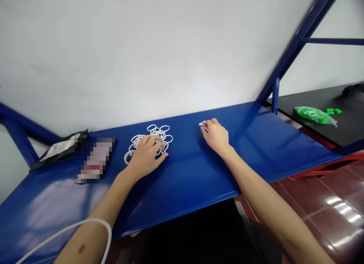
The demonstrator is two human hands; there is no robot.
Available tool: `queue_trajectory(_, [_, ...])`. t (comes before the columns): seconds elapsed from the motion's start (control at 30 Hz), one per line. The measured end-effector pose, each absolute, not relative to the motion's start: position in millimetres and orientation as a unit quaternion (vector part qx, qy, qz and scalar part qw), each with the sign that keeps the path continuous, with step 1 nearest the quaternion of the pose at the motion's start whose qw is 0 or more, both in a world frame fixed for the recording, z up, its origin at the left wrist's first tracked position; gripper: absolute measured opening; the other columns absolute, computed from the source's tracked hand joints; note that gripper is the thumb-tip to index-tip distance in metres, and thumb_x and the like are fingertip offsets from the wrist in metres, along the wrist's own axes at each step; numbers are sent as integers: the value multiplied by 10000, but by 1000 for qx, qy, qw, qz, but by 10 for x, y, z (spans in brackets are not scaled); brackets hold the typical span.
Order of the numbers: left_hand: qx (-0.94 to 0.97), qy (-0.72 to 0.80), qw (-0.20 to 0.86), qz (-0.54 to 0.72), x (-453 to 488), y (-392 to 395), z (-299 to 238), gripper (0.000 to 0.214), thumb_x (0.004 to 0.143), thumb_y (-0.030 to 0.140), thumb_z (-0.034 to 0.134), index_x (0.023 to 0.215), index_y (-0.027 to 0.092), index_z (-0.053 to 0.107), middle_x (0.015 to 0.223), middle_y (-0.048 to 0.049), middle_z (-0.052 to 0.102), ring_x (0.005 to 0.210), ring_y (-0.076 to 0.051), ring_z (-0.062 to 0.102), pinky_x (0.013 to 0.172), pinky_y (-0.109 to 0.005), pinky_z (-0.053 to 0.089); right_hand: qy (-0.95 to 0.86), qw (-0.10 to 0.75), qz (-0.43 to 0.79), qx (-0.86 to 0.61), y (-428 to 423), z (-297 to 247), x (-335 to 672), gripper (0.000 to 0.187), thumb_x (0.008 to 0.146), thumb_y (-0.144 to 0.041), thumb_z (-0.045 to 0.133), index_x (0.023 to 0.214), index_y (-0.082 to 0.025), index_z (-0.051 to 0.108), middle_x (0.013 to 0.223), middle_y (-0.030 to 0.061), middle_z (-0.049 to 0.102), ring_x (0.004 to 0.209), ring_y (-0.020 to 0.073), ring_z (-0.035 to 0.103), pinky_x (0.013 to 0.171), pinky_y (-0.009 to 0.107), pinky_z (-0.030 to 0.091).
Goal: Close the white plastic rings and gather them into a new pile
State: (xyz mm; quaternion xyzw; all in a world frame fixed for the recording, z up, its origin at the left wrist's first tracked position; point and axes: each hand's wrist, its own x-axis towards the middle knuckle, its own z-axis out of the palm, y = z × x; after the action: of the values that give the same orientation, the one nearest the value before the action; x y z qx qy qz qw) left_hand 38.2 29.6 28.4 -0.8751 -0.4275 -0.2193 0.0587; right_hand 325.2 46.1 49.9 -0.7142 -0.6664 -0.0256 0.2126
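A heap of several thin white rings [159, 133] lies on the blue table [193, 169] near the wall. My left hand [146, 154] rests on the heap, fingers curled over the rings, touching them. To the right, my right hand [216, 134] is closed in a pinch on a small white piece [202, 124] at its fingertips, low over the table. A larger white ring hangs round my left forearm [85, 233].
A black packet with a white label [61, 147] lies at the far left, with a blurred pinkish packet [96, 160] beside it. A black table at the right holds a bag of green pieces [313, 114]. Blue frame posts [295, 40] rise at the right.
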Motion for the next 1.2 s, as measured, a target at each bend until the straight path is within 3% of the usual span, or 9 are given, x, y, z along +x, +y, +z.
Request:
queue_trajectory(0.1, [-885, -414, 53, -207, 408, 297, 248, 93, 915, 297, 630, 935, 217, 673, 1200, -92, 643, 1158, -310, 500, 1024, -508, 421, -641, 165, -31, -749, 475, 494, 3300, 338, 995, -406, 530, 1151, -144, 675, 1181, 161, 614, 850, 259, 712, 721, 350, 531])
queue_trajectory(0.2, [-884, -410, 41, -222, 443, 285, 255, 95, 923, 303, 633, 943, 224, 682, 1185, -82, 658, 1153, -301, 499, 1026, -502, 413, -667, 183, -20, -722, 435, 485, 3218, 367, 1005, -408, 509, 1203, -138, 660, 1215, 169, 601, 890, 266, 709, 739, 368, 552])
queue_trajectory(0.4, [-865, -405, -51, -292, 557, 212, 352, 178, 982, 347, 549, 1001, 245, 694, 1133, -57, 696, 1121, -254, 533, 1029, -475, 418, -844, 285, 102, -444, 250, 425, 2882, 341, 995, -329, 563, 1323, -237, 582, 1393, 90, 561, 974, 175, 679, 813, 300, 549])
queue_trajectory(0.47, [-855, -409, -88, -308, 602, 188, 385, 193, 994, 340, 522, 994, 242, 689, 1079, -53, 707, 1072, -240, 556, 992, -450, 448, -861, 302, 144, -383, 221, 382, 2798, 274, 1004, -290, 550, 1265, -226, 606, 1329, 82, 618, 959, 164, 679, 829, 295, 537])
queue_trajectory(0.6, [-825, -435, -145, -329, 659, 158, 396, 194, 990, 343, 518, 1016, 245, 684, 1006, -39, 712, 985, -218, 608, 900, -389, 511, -824, 351, 241, -374, 249, 319, 2766, 145, 995, -240, 560, 1071, -200, 678, 991, 41, 734, 832, 152, 689, 773, 265, 520])
queue_trajectory(0.7, [-792, -467, -175, -352, 672, 149, 362, 210, 949, 389, 583, 1071, 246, 676, 1061, -40, 710, 936, -201, 645, 849, -357, 540, -760, 388, 356, -381, 276, 309, 2795, 162, 984, -268, 565, 998, -195, 709, 829, 7, 723, 672, 121, 679, 671, 232, 532])
queue_trajectory(0.83, [-781, -471, -176, -369, 672, 146, 341, 207, 922, 413, 614, 1003, 239, 692, 1021, -37, 713, 869, -188, 656, 823, -346, 548, -694, 401, 478, -359, 262, 308, 2777, 231, 956, -366, 597, 981, -176, 724, 791, 12, 710, 608, 116, 683, 600, 228, 566])
queue_trajectory(1.03, [-736, -502, -239, -385, 680, 157, 358, 215, 905, 400, 637, 1043, 242, 681, 993, -29, 742, 789, -174, 680, 690, -299, 531, -699, 407, 462, -363, 204, 329, 2722, 240, 960, -427, 604, 1012, -193, 621, 778, -7, 692, 573, 100, 651, 563, 209, 527])
queue_trajectory(1.2, [-697, -503, -287, -424, 679, 190, 298, 210, 866, 378, 680, 1013, 227, 682, 982, -32, 744, 810, -176, 679, 741, -319, 532, -730, 406, 419, -357, 191, 337, 2715, 236, 986, -424, 568, 946, -197, 618, 799, -14, 676, 566, 85, 608, 584, 204, 482])
